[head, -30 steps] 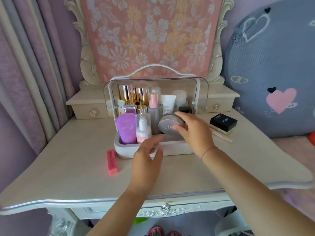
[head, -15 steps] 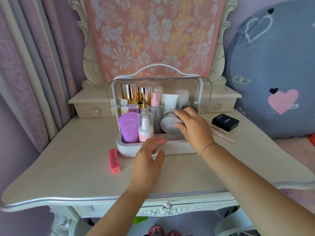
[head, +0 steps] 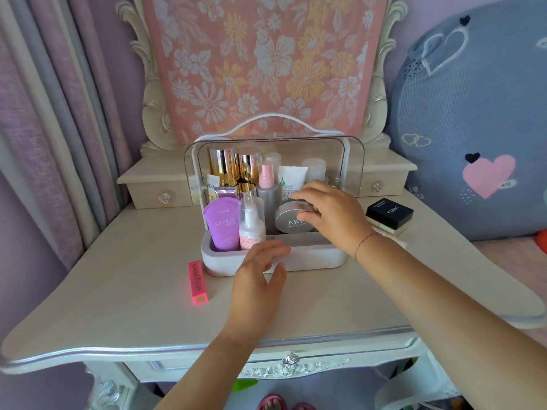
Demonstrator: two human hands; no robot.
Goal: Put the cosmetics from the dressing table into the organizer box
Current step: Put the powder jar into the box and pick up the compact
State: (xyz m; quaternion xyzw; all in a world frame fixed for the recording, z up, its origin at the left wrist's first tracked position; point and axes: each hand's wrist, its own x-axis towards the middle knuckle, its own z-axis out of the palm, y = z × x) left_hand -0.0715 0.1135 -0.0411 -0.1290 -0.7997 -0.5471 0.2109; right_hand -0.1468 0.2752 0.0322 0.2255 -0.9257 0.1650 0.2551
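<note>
The white organizer box (head: 313,258) stands mid-table with its clear lid (head: 353,164) raised. Inside are a purple SPF tube (head: 222,226), a small pump bottle (head: 251,227), gold-capped bottles (head: 233,168) and more tubes behind. A round silver compact (head: 288,223) leans on edge in the box's front right part. My right hand (head: 334,211) curls around its right edge, thumb on top. My left hand (head: 257,273) lies open against the box's front wall. A pink lipstick box (head: 197,282) lies on the table left of the organizer, and a black compact box (head: 389,213) sits to its right.
A pale stick (head: 395,232) lies under the black box, partly hidden by my right wrist. Small drawers (head: 159,193) and a cloth-covered mirror frame stand behind the organizer. Curtains hang at left, a blue heart-print cushion (head: 473,128) at right. The table's front edge (head: 207,347) is close.
My right hand has carried the silver compact a little deeper and lower into the box. My left hand has stayed at the box's front wall.
</note>
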